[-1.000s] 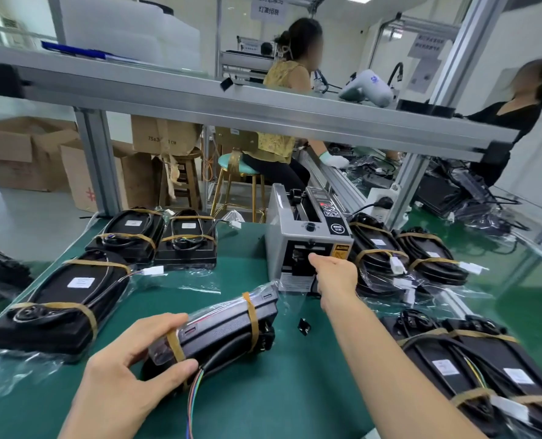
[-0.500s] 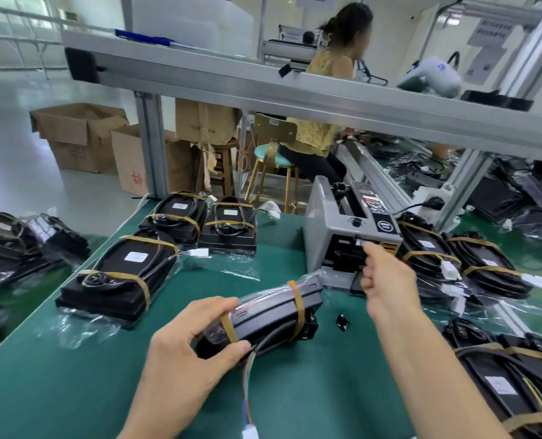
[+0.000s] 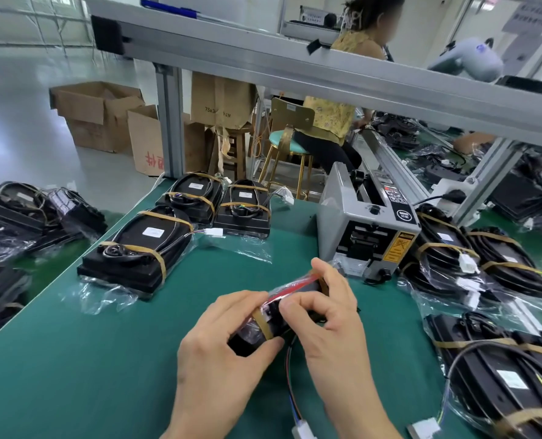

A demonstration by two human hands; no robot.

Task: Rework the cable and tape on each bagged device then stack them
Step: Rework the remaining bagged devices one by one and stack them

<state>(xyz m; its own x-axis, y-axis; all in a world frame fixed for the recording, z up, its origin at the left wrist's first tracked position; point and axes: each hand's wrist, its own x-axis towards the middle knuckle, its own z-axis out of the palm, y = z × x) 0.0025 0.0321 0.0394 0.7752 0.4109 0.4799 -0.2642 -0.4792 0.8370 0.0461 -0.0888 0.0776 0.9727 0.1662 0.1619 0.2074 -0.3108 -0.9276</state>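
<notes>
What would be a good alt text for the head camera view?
Both hands, left hand and right hand, grip a bagged black device with tan tape above a green table. A grey tape dispenser stands behind; more taped bagged devices lie around.

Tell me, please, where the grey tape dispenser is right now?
In the head view, the tape dispenser stands on the green table, right of centre, just behind both hands and beside bagged devices on its right.
</notes>
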